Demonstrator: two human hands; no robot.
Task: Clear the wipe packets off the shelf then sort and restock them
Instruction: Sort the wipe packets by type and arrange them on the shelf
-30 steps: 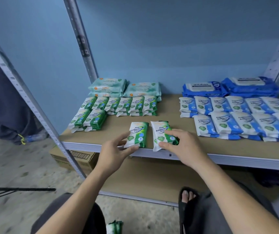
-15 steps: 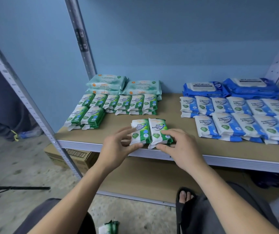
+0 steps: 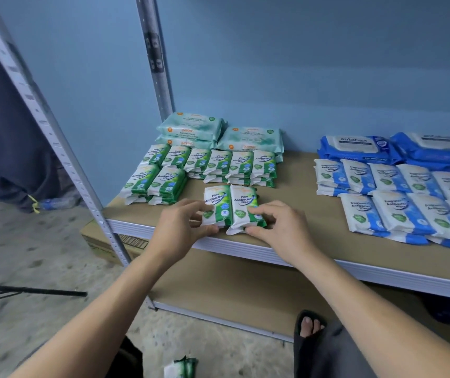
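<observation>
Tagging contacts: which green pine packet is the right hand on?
The right packet of the front pair, pinched by the right hand; the left hand holds its neighbour. Other green packets sit untouched behind.

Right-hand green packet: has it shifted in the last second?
Yes: right-hand green packet slid left against left packet, now inside the green row's right end.

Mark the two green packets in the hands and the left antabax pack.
left green packet [image 3: 216,201]: head view, its printed front.
right green packet [image 3: 244,199]: head view, its printed front.
antabax pack [image 3: 354,144]: head view, its white lid label.
</observation>
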